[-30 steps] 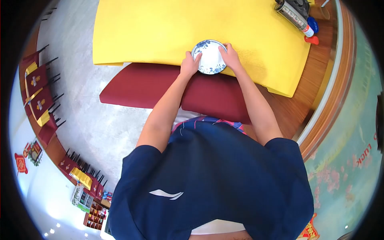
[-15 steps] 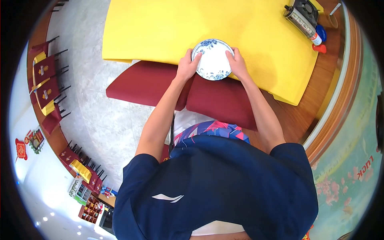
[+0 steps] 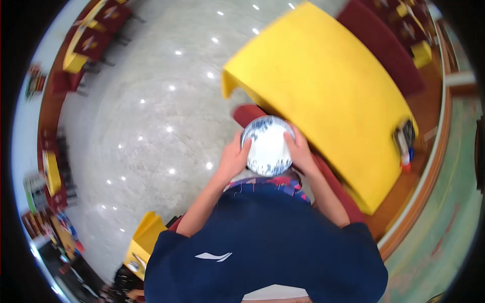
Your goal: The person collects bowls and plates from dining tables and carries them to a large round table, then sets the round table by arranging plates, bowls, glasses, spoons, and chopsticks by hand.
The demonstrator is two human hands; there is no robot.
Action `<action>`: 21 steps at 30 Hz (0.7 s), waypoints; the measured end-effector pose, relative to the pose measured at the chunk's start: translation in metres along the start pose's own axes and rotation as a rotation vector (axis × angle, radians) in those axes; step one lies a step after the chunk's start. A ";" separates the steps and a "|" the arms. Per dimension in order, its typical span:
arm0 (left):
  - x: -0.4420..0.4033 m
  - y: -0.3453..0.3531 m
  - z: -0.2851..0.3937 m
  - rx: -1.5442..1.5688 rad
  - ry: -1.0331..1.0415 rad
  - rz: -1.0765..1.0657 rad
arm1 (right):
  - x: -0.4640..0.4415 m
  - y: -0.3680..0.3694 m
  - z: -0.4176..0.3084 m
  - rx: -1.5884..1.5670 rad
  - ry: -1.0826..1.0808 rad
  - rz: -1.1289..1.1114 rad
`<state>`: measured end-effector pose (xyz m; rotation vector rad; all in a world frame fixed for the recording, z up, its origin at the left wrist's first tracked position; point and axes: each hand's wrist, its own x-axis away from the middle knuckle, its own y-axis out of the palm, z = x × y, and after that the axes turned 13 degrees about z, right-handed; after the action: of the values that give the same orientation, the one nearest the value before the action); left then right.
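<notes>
A round white plate (image 3: 269, 146) with a blue floral rim is held level in front of my body. My left hand (image 3: 235, 157) grips its left edge, thumb over the rim. On the opposite edge my right hand (image 3: 299, 150) is closed the same way, with the thumb on top. The fingers under the plate are hidden, and I cannot tell whether more than one plate is stacked there. Just beyond the plate is the near edge of a table under a yellow cloth (image 3: 323, 86).
Dark red seating (image 3: 247, 113) lies between me and the table. A spray-can-like cylinder (image 3: 403, 144) stands by a black item at the table's right end. More red seating (image 3: 386, 50) lines the far side. Grey floor (image 3: 151, 111) stretches left; another yellow-covered table (image 3: 146, 235) is behind-left.
The view has turned and pulled back from the table. The plate, still in both hands, has come closer to my body. More floor shows on the left.
</notes>
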<state>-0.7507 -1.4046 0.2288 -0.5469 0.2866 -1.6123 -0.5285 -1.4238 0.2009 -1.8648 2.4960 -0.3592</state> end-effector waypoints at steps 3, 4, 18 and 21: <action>0.017 -0.059 -0.082 -0.161 -0.115 0.205 | -0.002 0.099 0.002 -0.046 -0.068 -0.205; 0.017 -0.088 -0.085 -0.155 -0.159 0.232 | -0.006 0.130 0.004 0.056 -0.126 -0.239; -0.110 -0.261 -0.217 0.084 -0.423 0.474 | -0.138 0.416 0.012 0.211 -0.145 -0.605; -0.178 -0.303 -0.227 0.130 -0.419 0.534 | -0.200 0.479 0.006 0.277 -0.124 -0.545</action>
<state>-1.1197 -1.2229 0.1529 -0.6293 0.0064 -0.9651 -0.9221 -1.1073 0.0798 -2.3213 1.7195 -0.5368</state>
